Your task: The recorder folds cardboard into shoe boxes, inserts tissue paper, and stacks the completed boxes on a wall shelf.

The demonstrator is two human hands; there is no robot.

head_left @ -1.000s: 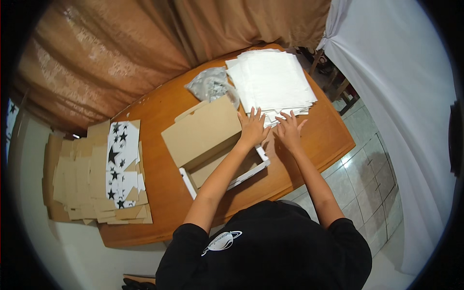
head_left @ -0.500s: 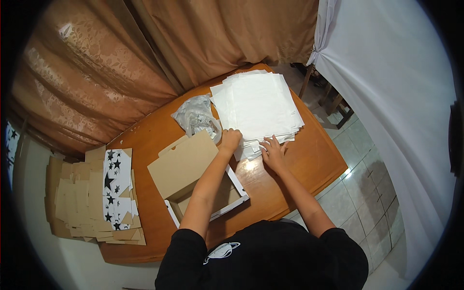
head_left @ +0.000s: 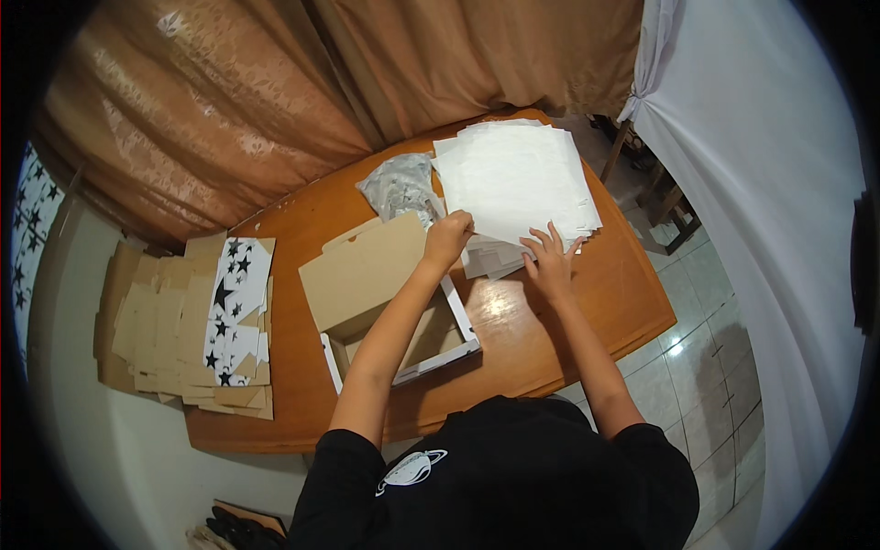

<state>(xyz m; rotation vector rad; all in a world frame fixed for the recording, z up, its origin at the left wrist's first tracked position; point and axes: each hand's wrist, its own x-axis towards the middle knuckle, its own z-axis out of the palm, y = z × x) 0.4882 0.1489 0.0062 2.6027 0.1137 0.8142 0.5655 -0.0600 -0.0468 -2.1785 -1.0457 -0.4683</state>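
A stack of white paper sheets [head_left: 513, 179] lies toward the far right of the wooden table. At its near left corner my left hand [head_left: 449, 238] is closed in a pinch on the edge of the top sheet, which looks slightly raised there. My right hand [head_left: 552, 266] rests by the stack's near edge with fingers spread. Below my left forearm stands an open cardboard box [head_left: 362, 270], brown inside with white outer walls, its lid tilted back. The box's inside is partly hidden by that forearm.
A grey plastic bag [head_left: 401, 186] with small packets sits between box and stack. Flattened brown cardboard [head_left: 160, 330] is piled on the left, with a white star-printed piece [head_left: 240, 307] on it. Brown curtains [head_left: 229, 110] hang behind; a white cloth [head_left: 742, 183] hangs at the right.
My left hand has gone from lying at the stack's corner to a pinch that lifts the top sheet's edge. The whole view has shifted. My right hand stays at the near edge.
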